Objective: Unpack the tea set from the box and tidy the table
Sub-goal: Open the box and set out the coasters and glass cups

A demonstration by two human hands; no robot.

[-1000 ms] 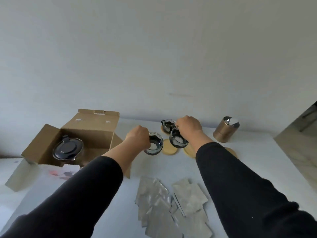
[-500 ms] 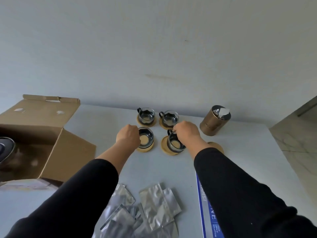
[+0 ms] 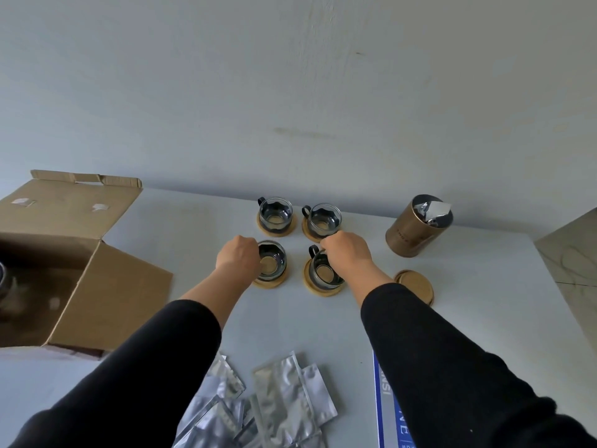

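Tea-set pieces are spread over a white table [image 3: 290, 324], nearest items first: a loose heap of silver foil sachets [image 3: 274, 402] at the near edge between the two black sleeves, and just right of it a blue-and-white printed sheet [image 3: 392, 412], partly hidden under the right sleeve. At left, an open cardboard box [image 3: 80, 270] lies with flaps spread; a dark glass object inside shows only at the frame edge. Mid-table, the left hand [image 3: 237, 258] is curled against the left side of the near-left glass cup [image 3: 273, 261], which sits on a round wooden coaster [image 3: 271, 281]; the fingers are hidden behind the knuckles, so the grip itself cannot be judged. The right hand [image 3: 347, 250] is curled over the rim of the near-right glass cup [image 3: 323, 271], fingers pinching it near the dark handle; this cup sits on its own coaster [image 3: 323, 289]. A spare coaster [image 3: 415, 286] lies right of the right forearm. Behind, the far-left cup [image 3: 275, 213] and far-right cup [image 3: 323, 218] stand on coasters. Far right, a bronze canister [image 3: 416, 227] stands open, foil packets protruding, near the wall [image 3: 290, 92].
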